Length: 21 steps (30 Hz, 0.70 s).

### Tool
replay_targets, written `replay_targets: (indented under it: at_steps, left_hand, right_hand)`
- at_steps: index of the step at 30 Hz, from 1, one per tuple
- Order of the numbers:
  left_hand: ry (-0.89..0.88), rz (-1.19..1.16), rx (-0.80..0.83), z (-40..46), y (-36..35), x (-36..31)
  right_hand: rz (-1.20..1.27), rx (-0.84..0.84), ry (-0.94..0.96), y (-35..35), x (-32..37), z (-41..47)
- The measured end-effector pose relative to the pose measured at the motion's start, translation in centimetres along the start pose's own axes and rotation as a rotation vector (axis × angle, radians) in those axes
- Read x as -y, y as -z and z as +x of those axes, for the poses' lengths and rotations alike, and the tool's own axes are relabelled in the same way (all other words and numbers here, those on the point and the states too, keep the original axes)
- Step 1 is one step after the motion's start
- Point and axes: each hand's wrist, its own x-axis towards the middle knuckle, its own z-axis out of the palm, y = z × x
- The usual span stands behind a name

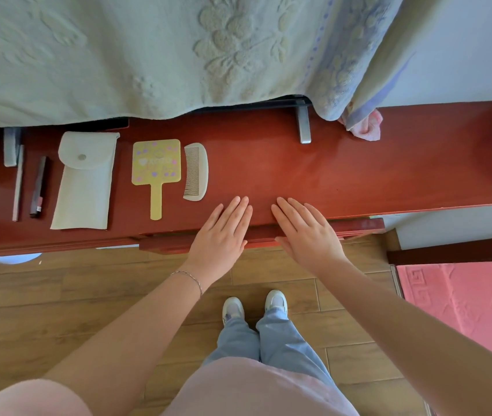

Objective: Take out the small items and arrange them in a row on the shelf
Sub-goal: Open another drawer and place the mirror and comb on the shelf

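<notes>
The comb point(195, 172) lies at ten o'clock from the hands, long side pointing away. The left hand point(223, 232) is nearer. Both it and the right hand point(306, 232) lie flat and hold nothing.

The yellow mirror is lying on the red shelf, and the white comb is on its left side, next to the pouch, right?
Not quite. The head view shows the white comb lying on the right side of the yellow mirror, away from the pouch. The pouch is on the mirror's left. All three do lie on the red shelf.
</notes>
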Motion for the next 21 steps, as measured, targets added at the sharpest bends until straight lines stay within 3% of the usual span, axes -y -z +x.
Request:
replay_targets:
  at_steps: [12,21]
  left_hand:
    - [0.031,-0.026,-0.141,0.5,-1.4,0.1]
    - [0.095,-0.121,-0.212,1.1,-1.5,-0.4]
  right_hand:
    - [-0.137,-0.134,0.0,-1.1,0.6,1.6]
    - [-0.165,-0.047,-0.079,-0.4,2.1,2.2]
